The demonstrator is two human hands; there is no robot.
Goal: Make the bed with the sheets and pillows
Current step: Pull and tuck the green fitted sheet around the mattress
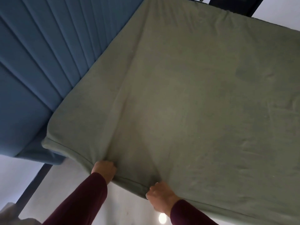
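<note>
An olive-green sheet (186,103) lies stretched over the mattress and fills most of the head view, with long creases running from the near edge toward the far corner. My left hand (103,169) is closed on the sheet's near edge, bunching the fabric. A short way to the right, my right hand (159,196) grips the same hem. Both arms wear dark red sleeves. No pillows are in view.
A blue padded headboard (40,62) with vertical channels stands along the left side of the bed. Pale glossy floor (116,205) lies below the near edge, with a dark strip (32,185) at the lower left. A dark object (233,4) sits beyond the far corner.
</note>
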